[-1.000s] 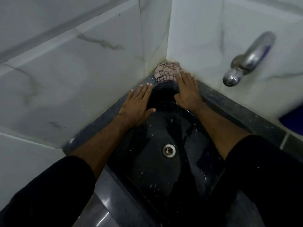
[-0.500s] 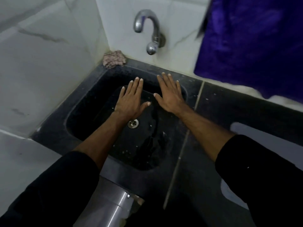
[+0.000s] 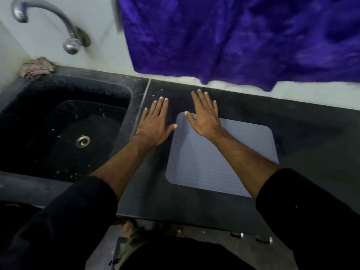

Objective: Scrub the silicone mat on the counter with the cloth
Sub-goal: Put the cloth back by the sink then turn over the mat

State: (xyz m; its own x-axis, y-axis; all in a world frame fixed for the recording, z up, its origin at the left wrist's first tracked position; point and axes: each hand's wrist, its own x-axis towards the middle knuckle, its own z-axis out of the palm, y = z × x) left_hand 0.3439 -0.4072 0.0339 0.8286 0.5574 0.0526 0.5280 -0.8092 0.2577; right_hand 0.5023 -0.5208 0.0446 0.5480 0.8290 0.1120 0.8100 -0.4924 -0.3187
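left hand (image 3: 153, 126): lying flat, fingers spread, on counter (image 3: 303, 121) just beside mat
right hand (image 3: 204, 116): spread, holding nothing, over mat (image 3: 220, 152) far corner
cloth (image 3: 37, 68): sitting bunched behind sink (image 3: 64, 133), well apart
risk: scrubbing with no cloth; mat sliding if unpinned

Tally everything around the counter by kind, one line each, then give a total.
Hands: 2, left hand and right hand, both flat and empty
Mat: 1
Cloth: 1, crumpled in the corner behind the sink
Purple fabric: 1
Tap: 1
Sink: 1
Drain: 1
Total: 8
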